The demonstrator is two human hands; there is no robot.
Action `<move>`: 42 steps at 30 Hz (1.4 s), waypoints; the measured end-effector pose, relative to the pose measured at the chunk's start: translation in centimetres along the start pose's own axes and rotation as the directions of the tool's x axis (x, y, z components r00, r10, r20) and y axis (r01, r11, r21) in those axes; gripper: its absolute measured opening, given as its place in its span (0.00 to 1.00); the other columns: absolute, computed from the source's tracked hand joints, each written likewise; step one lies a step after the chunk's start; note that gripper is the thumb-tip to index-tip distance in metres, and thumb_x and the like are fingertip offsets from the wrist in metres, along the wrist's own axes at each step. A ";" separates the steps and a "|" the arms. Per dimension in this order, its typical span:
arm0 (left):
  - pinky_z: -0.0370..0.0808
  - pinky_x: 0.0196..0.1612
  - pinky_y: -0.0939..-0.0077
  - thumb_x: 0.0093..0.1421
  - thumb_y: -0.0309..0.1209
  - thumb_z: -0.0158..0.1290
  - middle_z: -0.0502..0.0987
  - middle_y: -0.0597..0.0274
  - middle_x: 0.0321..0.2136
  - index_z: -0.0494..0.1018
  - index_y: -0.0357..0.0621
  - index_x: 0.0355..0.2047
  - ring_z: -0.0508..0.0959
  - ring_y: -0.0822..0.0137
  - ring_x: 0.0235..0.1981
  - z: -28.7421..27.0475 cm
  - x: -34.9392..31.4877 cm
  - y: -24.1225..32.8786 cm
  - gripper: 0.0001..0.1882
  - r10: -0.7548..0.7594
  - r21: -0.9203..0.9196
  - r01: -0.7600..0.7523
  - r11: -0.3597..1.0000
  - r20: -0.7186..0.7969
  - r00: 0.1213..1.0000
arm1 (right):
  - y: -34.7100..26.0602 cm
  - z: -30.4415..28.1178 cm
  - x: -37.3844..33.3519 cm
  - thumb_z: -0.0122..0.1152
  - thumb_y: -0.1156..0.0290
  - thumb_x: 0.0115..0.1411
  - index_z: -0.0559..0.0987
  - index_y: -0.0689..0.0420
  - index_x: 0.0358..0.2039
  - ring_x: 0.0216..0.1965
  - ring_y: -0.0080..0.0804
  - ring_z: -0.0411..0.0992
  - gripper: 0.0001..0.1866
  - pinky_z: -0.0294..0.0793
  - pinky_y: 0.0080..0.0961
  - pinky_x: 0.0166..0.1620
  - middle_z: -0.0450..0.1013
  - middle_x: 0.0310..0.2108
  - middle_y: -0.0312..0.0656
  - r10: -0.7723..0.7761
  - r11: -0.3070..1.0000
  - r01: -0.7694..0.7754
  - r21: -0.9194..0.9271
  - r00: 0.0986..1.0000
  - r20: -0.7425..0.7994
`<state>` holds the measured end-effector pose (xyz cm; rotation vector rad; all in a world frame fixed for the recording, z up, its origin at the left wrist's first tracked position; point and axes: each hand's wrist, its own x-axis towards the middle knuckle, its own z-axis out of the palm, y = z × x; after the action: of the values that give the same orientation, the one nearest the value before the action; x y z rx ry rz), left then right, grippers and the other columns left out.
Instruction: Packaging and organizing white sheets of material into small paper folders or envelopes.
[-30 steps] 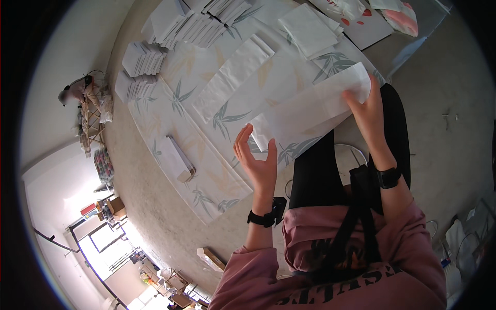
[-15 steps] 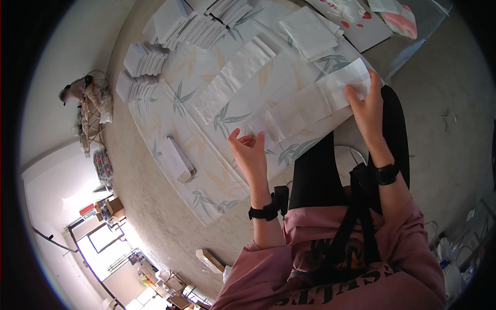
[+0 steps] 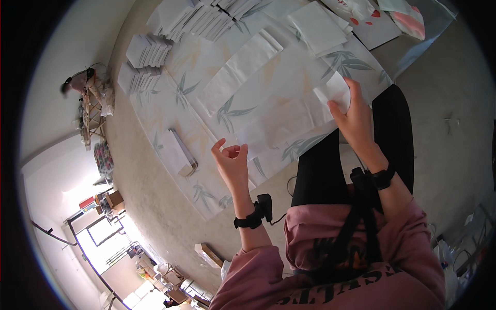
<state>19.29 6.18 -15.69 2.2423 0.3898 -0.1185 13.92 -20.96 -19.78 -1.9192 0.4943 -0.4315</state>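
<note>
My right hand (image 3: pixel 356 113) grips the white end of a long translucent plastic sleeve (image 3: pixel 294 124), thumb on the near side and fingers on the far side. That end curls up off the table, and the sleeve runs left across the near table edge. By its left end is my left hand (image 3: pixel 232 163), with its index finger raised and the other fingers curled towards the thumb. What these fingers hold, if anything, does not show. Beyond both hands lies another glossy whitish plastic strip (image 3: pixel 240 70). A small pile of white flat pieces (image 3: pixel 179 154) rests left of my left hand.
Stacks of white folded pieces (image 3: pixel 196 23) stand at the far side, with smaller stacks (image 3: pixel 147 49) at the far left. White flat sheets or bags (image 3: pixel 318 28) lie at the back right, near a pink-and-white package (image 3: pixel 408 23). A leaf-patterned cover (image 3: pixel 201 199) covers the table.
My left hand has moved left and slightly nearer. My right hand has shifted left too, and the sleeve's white end is now curled up in it.
</note>
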 end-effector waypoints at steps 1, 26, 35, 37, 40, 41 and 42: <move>0.71 0.36 0.79 0.51 0.27 0.62 0.77 0.59 0.27 0.61 0.36 0.51 0.76 0.71 0.28 -0.1 0.1 -0.2 0.29 -0.001 0.020 0.000 1.000 0.010 1.000 | -0.2 0.2 0.0 0.61 0.73 0.55 0.63 0.58 0.53 0.44 0.56 0.72 0.26 0.73 0.39 0.43 0.72 0.43 0.55 -0.001 0.998 0.001 -0.060 1.000 0.006; 0.71 0.35 0.80 0.51 0.26 0.62 0.77 0.60 0.25 0.63 0.35 0.50 0.75 0.73 0.27 1.0 0.4 -2.6 0.28 -0.009 -0.059 0.009 0.998 -0.006 1.000 | 0.4 0.4 0.5 0.60 0.74 0.56 0.62 0.57 0.54 0.42 0.58 0.73 0.27 0.73 0.42 0.40 0.72 0.44 0.56 0.010 0.991 -0.017 -0.132 0.999 -0.054; 0.71 0.35 0.82 0.51 0.26 0.64 0.79 0.59 0.26 0.62 0.34 0.53 0.76 0.74 0.28 0.1 0.8 -2.6 0.31 -0.040 -0.085 0.044 0.995 0.045 0.998 | 0.4 0.0 0.7 0.60 0.75 0.56 0.61 0.58 0.55 0.45 0.56 0.73 0.27 0.73 0.39 0.44 0.72 0.45 0.56 -0.038 0.996 0.037 -0.085 0.999 -0.012; 0.72 0.34 0.82 0.50 0.26 0.64 0.79 0.58 0.27 0.63 0.34 0.53 0.76 0.74 0.28 -0.2 1.0 -2.6 0.31 -0.044 -0.085 0.049 0.995 0.057 0.997 | 0.5 -0.2 0.8 0.60 0.76 0.56 0.61 0.58 0.55 0.46 0.55 0.73 0.27 0.73 0.38 0.45 0.72 0.45 0.56 -0.028 0.997 0.027 -0.072 1.000 0.000; 0.72 0.34 0.83 0.50 0.26 0.64 0.80 0.57 0.27 0.63 0.33 0.52 0.76 0.74 0.28 -0.5 1.1 -2.3 0.31 -0.051 -0.083 0.058 0.995 0.084 0.995 | 0.6 -0.5 0.9 0.60 0.76 0.56 0.61 0.58 0.56 0.47 0.53 0.73 0.28 0.73 0.36 0.46 0.72 0.46 0.55 -0.003 0.999 0.004 -0.050 1.000 0.023; 0.72 0.34 0.83 0.51 0.26 0.64 0.80 0.57 0.27 0.63 0.33 0.52 0.76 0.74 0.28 -0.6 1.1 -2.2 0.31 -0.053 -0.082 0.061 0.995 0.099 0.994 | 0.6 -0.5 0.9 0.60 0.76 0.57 0.61 0.58 0.56 0.47 0.52 0.73 0.28 0.73 0.36 0.46 0.72 0.47 0.55 0.010 0.999 -0.008 -0.041 0.999 0.033; 0.72 0.34 0.83 0.51 0.26 0.64 0.80 0.57 0.27 0.63 0.33 0.52 0.76 0.74 0.28 -0.7 1.2 -2.3 0.31 -0.054 -0.081 0.062 0.995 0.097 0.994 | 0.6 -0.7 1.0 0.60 0.76 0.57 0.61 0.58 0.56 0.47 0.52 0.73 0.28 0.73 0.36 0.46 0.72 0.47 0.55 0.009 0.999 -0.008 -0.040 0.999 0.035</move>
<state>19.63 8.34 -17.20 2.1341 0.4015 -0.2336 14.31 -22.17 -19.98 -1.9591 0.4909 -0.3839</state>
